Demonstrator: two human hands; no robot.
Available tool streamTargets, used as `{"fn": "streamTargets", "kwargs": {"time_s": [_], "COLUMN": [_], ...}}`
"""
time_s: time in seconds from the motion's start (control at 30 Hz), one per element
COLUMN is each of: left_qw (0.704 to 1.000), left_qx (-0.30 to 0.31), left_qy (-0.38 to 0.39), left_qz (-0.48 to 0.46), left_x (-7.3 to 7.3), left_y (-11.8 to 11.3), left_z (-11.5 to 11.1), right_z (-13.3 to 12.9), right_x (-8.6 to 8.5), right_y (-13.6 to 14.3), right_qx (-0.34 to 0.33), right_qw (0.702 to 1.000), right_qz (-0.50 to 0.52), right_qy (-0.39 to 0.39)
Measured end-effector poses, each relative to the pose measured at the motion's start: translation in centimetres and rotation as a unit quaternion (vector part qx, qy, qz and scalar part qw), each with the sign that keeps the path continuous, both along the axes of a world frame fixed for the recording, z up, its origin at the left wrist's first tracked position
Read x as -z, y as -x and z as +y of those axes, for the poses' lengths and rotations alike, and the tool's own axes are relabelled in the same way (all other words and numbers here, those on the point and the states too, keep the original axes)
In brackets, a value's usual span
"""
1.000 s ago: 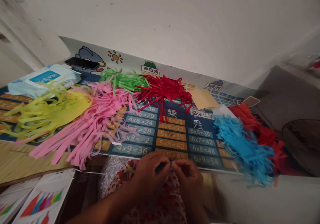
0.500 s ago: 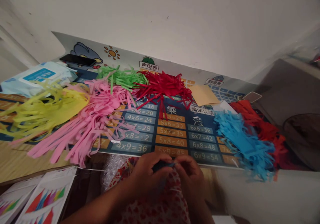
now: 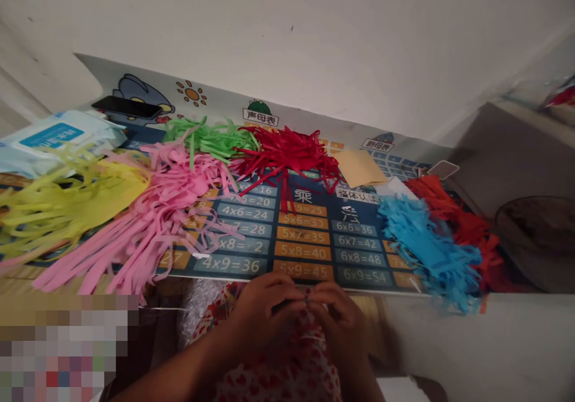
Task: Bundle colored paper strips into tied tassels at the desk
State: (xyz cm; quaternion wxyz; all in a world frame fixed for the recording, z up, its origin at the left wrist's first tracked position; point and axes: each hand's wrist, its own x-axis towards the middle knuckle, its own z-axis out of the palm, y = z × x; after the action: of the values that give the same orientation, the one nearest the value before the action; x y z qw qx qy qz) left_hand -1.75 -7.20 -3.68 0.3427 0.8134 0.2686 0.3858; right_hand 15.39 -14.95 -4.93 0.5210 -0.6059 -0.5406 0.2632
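My left hand (image 3: 269, 309) and my right hand (image 3: 339, 315) meet at the table's front edge, above a red-and-white patterned cloth (image 3: 274, 381). Both have thumb and fingers pinched together around a small dark thing (image 3: 307, 299) between them, too small to make out. Beyond them a printed mat (image 3: 303, 234) carries fringed paper bundles: yellow (image 3: 112, 192), pink (image 3: 166, 210), green (image 3: 211, 138), dark red (image 3: 291, 153), blue (image 3: 431, 249) and orange-red (image 3: 453, 210).
A wipes packet (image 3: 54, 138) and a black phone (image 3: 128, 107) are at the back left. A tan paper piece (image 3: 360, 168) lies right of centre. A grey box-like object (image 3: 516, 180) stands at the right. The lower left is pixelated.
The view has shifted slightly, so the mat and bundles appear a little further left. Less of the dark thing shows between my hands, and the lower-left corner is now pixelated.
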Motion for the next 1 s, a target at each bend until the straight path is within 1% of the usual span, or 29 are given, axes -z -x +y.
{"fn": "streamTargets", "kwargs": {"time_s": [0.1,0.2,0.27,0.37,0.53,0.67,0.87,1.0], "left_qw": [1.000,0.998,0.995,0.991,0.989,0.988,0.991,0.992], "left_qx": [0.009,0.004,0.016,0.039,0.040,0.055,0.053,0.051], "left_qy": [-0.013,-0.057,-0.088,-0.110,-0.129,-0.129,-0.115,-0.109], "left_qz": [0.007,-0.006,-0.032,-0.059,-0.058,-0.063,-0.038,-0.034], "left_x": [-0.1,0.0,0.1,0.1,0.2,0.3,0.5,0.7], "left_y": [0.2,0.3,0.3,0.2,0.3,0.4,0.2,0.0], "left_z": [-0.1,-0.3,-0.5,-0.7,-0.9,-1.1,-1.6,-1.8], "right_z": [-0.4,-0.6,-0.8,-1.0,-1.5,-1.9,-2.6,-2.9], "right_x": [-0.7,-1.4,-1.6,-1.7,-1.6,-1.5,-1.1,-1.2], "right_y": [0.1,0.4,0.6,0.8,1.1,1.3,1.2,1.1], "right_qx": [0.004,0.001,0.003,0.011,0.019,0.025,0.038,0.048], "right_qw": [0.999,0.997,0.996,0.995,0.995,0.995,0.994,0.994], "right_qz": [-0.040,-0.064,-0.074,-0.080,-0.079,-0.078,-0.097,-0.092], "right_qy": [-0.020,-0.038,-0.047,-0.053,-0.055,-0.054,-0.037,-0.034]}}
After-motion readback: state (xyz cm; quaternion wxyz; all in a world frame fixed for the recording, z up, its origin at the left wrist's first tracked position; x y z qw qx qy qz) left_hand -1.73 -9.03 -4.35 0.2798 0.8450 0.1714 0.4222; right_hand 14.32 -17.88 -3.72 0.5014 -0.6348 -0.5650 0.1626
